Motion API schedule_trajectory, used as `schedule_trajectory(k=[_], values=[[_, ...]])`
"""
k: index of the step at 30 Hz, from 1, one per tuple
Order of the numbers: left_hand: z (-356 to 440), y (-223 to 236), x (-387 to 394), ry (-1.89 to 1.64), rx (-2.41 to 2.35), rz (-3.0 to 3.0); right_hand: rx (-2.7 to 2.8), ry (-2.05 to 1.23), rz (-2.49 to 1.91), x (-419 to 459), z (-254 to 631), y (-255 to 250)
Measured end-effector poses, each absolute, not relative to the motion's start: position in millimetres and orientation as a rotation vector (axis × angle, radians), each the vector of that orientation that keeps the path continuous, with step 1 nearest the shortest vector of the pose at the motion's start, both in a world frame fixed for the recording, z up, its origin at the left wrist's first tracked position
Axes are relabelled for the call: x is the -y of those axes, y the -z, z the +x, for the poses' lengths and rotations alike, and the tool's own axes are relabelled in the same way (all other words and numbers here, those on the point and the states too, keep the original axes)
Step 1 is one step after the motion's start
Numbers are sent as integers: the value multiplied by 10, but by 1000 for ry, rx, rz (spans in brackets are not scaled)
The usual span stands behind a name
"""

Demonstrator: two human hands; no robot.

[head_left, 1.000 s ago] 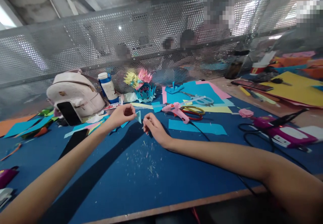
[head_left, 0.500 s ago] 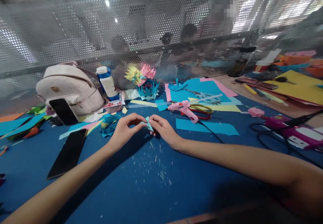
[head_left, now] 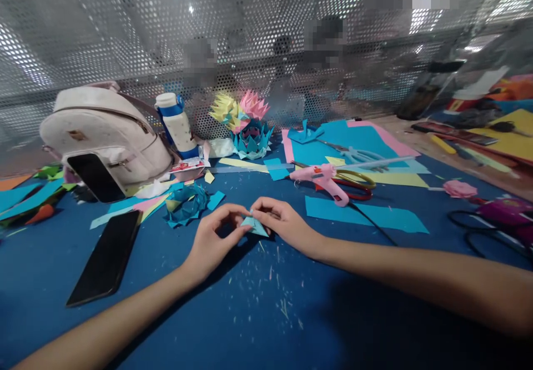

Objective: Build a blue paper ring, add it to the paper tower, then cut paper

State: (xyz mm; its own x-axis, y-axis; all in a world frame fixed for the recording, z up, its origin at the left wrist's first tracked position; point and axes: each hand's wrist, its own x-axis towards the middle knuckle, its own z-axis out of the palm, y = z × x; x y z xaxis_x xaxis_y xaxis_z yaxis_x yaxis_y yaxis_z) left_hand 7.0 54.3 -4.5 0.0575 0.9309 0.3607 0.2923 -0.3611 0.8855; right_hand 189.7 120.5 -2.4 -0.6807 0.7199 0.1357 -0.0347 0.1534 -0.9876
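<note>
My left hand [head_left: 214,239] and my right hand [head_left: 283,223] meet over the dark blue table cover [head_left: 233,309]. Both pinch a small folded light-blue paper piece [head_left: 254,226] between thumb and fingertips, low over the cover. A half-built blue paper flower ring [head_left: 186,204] lies just left of my left hand. A pink glue gun [head_left: 322,180] rests behind my right hand, its cord running toward me.
A black phone [head_left: 106,256] lies at the left. Farther back are a white backpack [head_left: 104,136] with another phone leaning on it, a bottle [head_left: 175,124], finished paper flowers [head_left: 245,123], scissors [head_left: 353,184] and coloured paper sheets [head_left: 366,217]. A perforated metal screen [head_left: 125,36] closes the back, with people behind it.
My left hand brought the blue paper piece down from the air to my right hand; now both pinch it low over the cover. The view has tilted down.
</note>
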Motion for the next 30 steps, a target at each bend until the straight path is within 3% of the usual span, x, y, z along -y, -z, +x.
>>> schedule_trajectory(k=[10, 30], values=[[82, 57, -590, -1213, -1325, 1510, 1871, -1518, -702, -1149, 1902, -22], [84, 108, -525, -1408, -1420, 1663, 1876, -1669, -665, -1133, 1897, 11]])
